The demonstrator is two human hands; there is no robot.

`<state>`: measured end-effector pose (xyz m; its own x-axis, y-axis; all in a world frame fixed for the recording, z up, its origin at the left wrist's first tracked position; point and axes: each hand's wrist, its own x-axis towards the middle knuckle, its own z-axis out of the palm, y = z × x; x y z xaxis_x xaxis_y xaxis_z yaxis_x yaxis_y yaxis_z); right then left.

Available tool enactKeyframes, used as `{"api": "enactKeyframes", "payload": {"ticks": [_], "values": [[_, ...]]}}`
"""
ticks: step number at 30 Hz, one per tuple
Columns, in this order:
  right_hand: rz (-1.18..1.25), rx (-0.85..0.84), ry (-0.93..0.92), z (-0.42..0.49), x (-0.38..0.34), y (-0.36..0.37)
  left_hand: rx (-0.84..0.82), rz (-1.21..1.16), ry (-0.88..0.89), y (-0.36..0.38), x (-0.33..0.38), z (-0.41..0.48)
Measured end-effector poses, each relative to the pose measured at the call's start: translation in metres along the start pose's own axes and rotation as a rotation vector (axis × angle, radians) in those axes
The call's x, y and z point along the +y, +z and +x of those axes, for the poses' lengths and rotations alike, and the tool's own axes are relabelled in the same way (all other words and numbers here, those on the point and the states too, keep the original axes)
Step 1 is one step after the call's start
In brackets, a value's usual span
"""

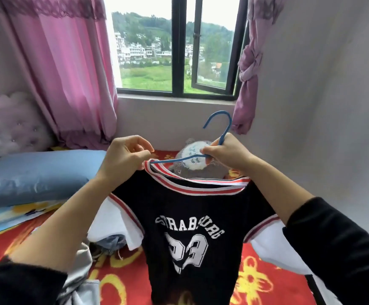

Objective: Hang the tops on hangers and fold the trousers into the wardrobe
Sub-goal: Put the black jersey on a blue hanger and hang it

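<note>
Right hand [227,155] grips one blue hanger [226,131]; left hand [125,158] pinches the collar of one black jersey [190,216].

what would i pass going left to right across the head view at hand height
headboard → pillow → left hand pinching the jersey → plush toy → right hand gripping the hanger → wall

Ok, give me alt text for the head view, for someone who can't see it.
A person holds a black number 23 jersey over a red floral bed, right hand gripping a blue hanger, left hand pinching the striped collar at the hanger's end. A grey plush toy and window sit behind.
</note>
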<state>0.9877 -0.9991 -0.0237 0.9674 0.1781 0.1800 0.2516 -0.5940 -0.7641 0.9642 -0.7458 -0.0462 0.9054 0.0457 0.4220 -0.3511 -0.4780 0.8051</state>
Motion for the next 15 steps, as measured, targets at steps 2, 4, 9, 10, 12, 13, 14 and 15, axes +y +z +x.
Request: {"api": "enactKeyframes", "payload": {"ticks": [2,4,9,10,12,13,14,15], "values": [[0.079,-0.018,0.001,0.008,-0.013,-0.007,0.09,0.153,0.104,-0.013,0.003,-0.003],[0.127,-0.063,-0.028,0.013,-0.027,-0.01,0.074,0.332,0.145,-0.024,-0.001,-0.007],[0.167,-0.101,-0.159,0.02,-0.069,-0.012,0.107,0.65,0.161,-0.042,-0.015,-0.027],[0.158,-0.125,-0.184,0.02,-0.076,-0.011,0.157,0.661,0.196,-0.048,-0.012,-0.033],[0.13,-0.196,-0.247,0.018,-0.09,-0.004,0.223,0.689,0.245,-0.062,-0.005,-0.048],[0.116,-0.232,-0.284,0.017,-0.098,0.0,0.252,0.709,0.253,-0.069,-0.001,-0.057],[0.107,-0.267,-0.325,0.015,-0.106,0.004,0.285,0.726,0.248,-0.077,0.003,-0.066],[0.101,-0.303,-0.374,0.013,-0.114,0.009,0.321,0.734,0.233,-0.086,0.007,-0.076]]}}
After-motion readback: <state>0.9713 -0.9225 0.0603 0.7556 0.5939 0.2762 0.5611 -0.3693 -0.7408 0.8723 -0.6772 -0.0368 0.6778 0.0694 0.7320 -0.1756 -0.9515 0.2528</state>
